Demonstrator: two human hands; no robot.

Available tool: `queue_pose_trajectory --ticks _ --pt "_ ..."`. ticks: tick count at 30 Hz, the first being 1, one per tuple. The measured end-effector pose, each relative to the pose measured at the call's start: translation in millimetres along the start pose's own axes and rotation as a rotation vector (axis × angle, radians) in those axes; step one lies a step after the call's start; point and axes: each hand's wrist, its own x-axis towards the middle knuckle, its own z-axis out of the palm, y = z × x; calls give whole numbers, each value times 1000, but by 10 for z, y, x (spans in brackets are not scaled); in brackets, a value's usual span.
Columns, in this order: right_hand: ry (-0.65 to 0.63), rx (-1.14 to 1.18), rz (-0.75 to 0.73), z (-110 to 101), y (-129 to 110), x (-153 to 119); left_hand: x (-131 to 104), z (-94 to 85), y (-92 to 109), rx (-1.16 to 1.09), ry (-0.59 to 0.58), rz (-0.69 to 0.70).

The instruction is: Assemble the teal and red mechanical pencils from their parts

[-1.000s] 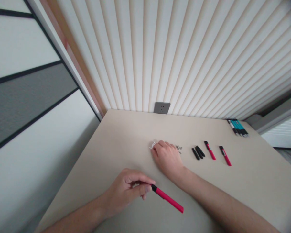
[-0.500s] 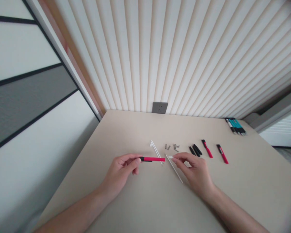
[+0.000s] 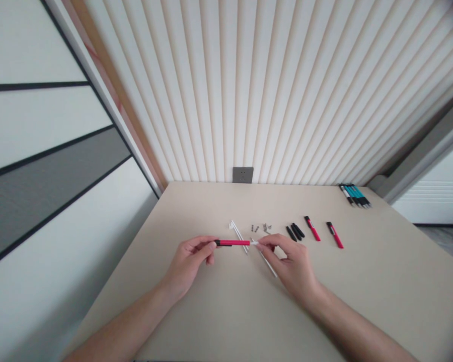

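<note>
My left hand (image 3: 192, 259) pinches a red pen barrel (image 3: 236, 243) by its black clip end, and the barrel lies level above the table. Between the fingertips of my right hand (image 3: 287, 256) is a small white plastic pen part (image 3: 253, 243). Its tip meets the open right end of the barrel; whether it sits inside I cannot tell. White ink refills (image 3: 237, 230) lie on the table behind the barrel, and another white refill (image 3: 269, 265) lies just left of my right hand, partly covered by it.
Small metal pen parts (image 3: 265, 229) lie behind my right hand. To the right are black grips (image 3: 295, 232) and two red pen barrels (image 3: 312, 229) with black clips. Teal and white pens (image 3: 355, 195) lie at the back right. A grey wall socket (image 3: 243, 175) sits behind the table (image 3: 196, 206).
My right hand has moved left with the white part, closing the gap to the barrel's open end. My left hand still holds the barrel. The camera view has shifted slightly.
</note>
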Motion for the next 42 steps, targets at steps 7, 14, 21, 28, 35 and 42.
queue_pose_trajectory --ticks 7,14,21,28,35,42 --pt "14 1 -80 25 -90 3 -9 30 5 -24 -16 -12" --pt "5 57 -208 8 -164 66 30 148 35 -233 -108 -57" --pt "139 22 -182 -103 -299 270 138 472 212 -493 -104 -137" --pt "100 62 -172 -207 -457 462 128 701 142 -623 -171 -133" --pt "58 207 9 -121 -241 439 209 489 101 -502 -187 -73" --pt "-17 361 112 -36 -63 349 268 394 65 -367 -239 -24"
